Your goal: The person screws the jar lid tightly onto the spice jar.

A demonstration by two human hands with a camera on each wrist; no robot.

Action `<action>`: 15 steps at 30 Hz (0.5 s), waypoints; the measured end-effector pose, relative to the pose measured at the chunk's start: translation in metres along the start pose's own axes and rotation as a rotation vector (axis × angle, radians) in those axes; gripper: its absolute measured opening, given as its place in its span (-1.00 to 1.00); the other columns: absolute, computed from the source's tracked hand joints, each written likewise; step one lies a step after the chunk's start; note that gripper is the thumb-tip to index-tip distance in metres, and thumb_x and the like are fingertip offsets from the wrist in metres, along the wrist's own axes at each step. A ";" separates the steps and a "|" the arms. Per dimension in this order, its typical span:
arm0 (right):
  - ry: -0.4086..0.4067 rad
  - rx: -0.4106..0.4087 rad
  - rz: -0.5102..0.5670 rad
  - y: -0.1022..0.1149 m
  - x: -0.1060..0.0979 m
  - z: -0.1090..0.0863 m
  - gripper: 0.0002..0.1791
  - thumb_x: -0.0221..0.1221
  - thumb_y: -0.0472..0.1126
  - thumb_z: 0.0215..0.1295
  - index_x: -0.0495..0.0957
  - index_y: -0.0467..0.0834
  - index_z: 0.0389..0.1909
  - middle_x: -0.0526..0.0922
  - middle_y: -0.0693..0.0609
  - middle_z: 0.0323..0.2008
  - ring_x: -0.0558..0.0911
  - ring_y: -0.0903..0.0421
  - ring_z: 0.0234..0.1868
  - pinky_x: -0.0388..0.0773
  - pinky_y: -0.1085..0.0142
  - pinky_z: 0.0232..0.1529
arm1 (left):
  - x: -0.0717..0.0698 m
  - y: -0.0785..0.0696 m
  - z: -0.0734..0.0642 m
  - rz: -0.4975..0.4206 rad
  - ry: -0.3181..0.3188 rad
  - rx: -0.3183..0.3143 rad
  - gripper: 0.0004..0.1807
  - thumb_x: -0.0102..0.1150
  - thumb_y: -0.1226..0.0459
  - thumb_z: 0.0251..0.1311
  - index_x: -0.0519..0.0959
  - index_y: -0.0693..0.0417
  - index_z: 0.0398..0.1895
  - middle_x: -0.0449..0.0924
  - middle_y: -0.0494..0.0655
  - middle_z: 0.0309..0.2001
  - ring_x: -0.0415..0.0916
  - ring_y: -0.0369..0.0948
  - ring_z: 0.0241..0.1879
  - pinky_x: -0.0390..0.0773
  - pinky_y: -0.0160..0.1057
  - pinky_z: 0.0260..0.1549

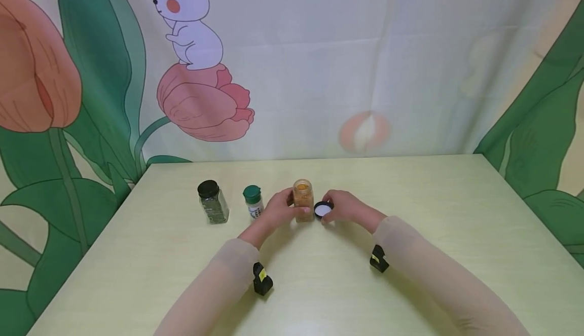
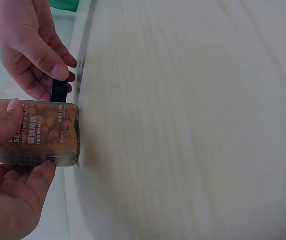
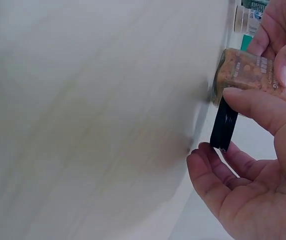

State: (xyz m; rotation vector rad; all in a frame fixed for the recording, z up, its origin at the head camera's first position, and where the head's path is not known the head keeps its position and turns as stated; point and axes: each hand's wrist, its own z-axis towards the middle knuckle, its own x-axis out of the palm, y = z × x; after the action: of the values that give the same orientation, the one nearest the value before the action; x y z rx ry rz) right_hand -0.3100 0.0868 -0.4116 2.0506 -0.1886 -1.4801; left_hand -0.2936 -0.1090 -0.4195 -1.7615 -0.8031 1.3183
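In the head view my left hand [image 1: 279, 210] grips a clear spice jar [image 1: 303, 201] of orange-brown seasoning, its mouth uncapped. The left wrist view shows the thumb on the printed label of the jar [image 2: 38, 131] and the fingers on the opposite side. Just right of the jar, my right hand [image 1: 345, 207] pinches a black lid [image 1: 323, 210] with its white inside facing up. Seen from the right wrist, the thumb presses the edge of the lid [image 3: 224, 124], with fingertips at the other edge, close beside the jar.
On the left of the pale table [image 1: 410, 189] stand a black-capped jar of green herbs [image 1: 214, 205] and a small green-capped shaker [image 1: 253, 201], partly behind my left hand. A printed curtain [image 1: 310, 72] hangs at the table's far edge.
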 end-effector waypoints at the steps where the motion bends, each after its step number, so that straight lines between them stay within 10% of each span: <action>1: 0.000 0.001 0.006 0.000 0.000 -0.001 -0.48 0.43 -0.24 0.18 0.52 -0.36 0.10 0.68 -0.25 0.07 0.63 -0.07 0.06 0.56 0.07 0.26 | 0.000 0.000 0.000 -0.004 0.001 -0.001 -0.24 0.34 0.23 0.33 0.26 0.25 0.51 0.31 0.21 0.52 0.23 0.15 0.55 0.27 0.10 0.54; 15: -0.039 -0.041 0.036 -0.009 -0.003 -0.009 -0.51 0.39 -0.21 0.21 0.53 -0.35 0.11 0.69 -0.24 0.02 0.62 -0.04 0.01 0.57 0.05 0.21 | 0.003 0.001 -0.005 -0.011 0.006 0.019 -0.26 0.37 0.25 0.30 0.30 0.30 0.47 0.35 0.25 0.49 0.26 0.17 0.52 0.28 0.11 0.53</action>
State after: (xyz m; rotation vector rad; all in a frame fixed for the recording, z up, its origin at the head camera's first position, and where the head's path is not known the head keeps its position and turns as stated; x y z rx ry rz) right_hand -0.3046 0.0989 -0.4114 1.9765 -0.2079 -1.4911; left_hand -0.2881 -0.1083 -0.4213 -1.7427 -0.7932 1.3089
